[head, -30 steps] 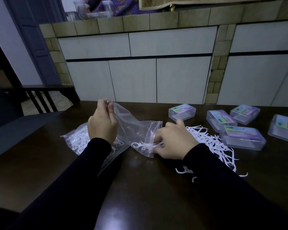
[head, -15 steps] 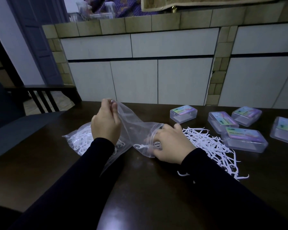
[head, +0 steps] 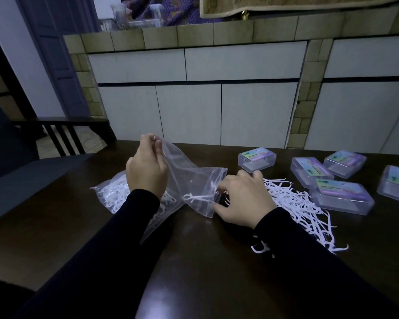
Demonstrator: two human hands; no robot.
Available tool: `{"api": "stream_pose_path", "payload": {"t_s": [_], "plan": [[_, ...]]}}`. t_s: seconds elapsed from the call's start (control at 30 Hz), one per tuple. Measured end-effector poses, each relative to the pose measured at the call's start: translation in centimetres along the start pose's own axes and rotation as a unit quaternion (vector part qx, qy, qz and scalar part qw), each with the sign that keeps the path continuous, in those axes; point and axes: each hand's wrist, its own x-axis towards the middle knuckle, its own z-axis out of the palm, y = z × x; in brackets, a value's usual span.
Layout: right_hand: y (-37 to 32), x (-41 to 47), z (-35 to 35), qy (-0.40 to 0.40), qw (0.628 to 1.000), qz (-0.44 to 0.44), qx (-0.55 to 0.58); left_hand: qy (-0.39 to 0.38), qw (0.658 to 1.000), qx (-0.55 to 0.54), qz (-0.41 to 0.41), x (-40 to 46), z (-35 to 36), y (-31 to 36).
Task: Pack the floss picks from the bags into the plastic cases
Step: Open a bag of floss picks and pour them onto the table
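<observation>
My left hand (head: 146, 168) pinches the raised corner of a clear plastic bag (head: 189, 180) and holds it up off the dark table (head: 205, 261). My right hand (head: 242, 201) is at the bag's mouth, its fingers curled on the opening beside a white floss pick (head: 197, 198) still inside. A second bag (head: 112, 194) full of picks lies behind my left wrist. A loose pile of white floss picks (head: 295, 203) spreads right of my right hand. Several closed clear cases with coloured labels stand at the right, the nearest (head: 341, 199) beside the pile, another (head: 257, 158) further back.
A stray pick (head: 259, 248) lies near my right sleeve. A tiled counter with white cabinet doors (head: 217, 111) runs behind the table's far edge. A dark chair back (head: 62, 132) stands at the left.
Most picks inside the held bag have gone out to the pile; one remains near the mouth. My right hand shifted slightly at the opening. My left hand kept the corner raised.
</observation>
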Motion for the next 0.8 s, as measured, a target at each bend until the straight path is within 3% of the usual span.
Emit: {"api": "stream_pose_path", "payload": {"t_s": [0.17,0.37,0.53,0.7,0.8], "plan": [[-0.8,0.0,0.6,-0.018,0.999,-0.027,0.014,-0.007,1.000,-0.006,0.000,-0.1,0.1,0.2],[-0.7,0.2,0.2,-0.020,1.000,0.008,0.007,-0.009,1.000,0.006,0.008,-0.2,0.2,0.2],[-0.4,0.1,-0.5,0.046,0.998,0.031,0.006,-0.010,1.000,0.016,0.009,-0.3,-0.1,0.4],[0.4,0.0,-1.1,0.112,0.987,0.110,0.021,-0.008,0.999,0.032,0.003,-0.2,0.0,0.0],[0.6,0.1,-1.1,0.076,0.981,0.177,-0.029,-0.004,0.999,0.038,-0.005,-0.2,0.0,0.1]]}}
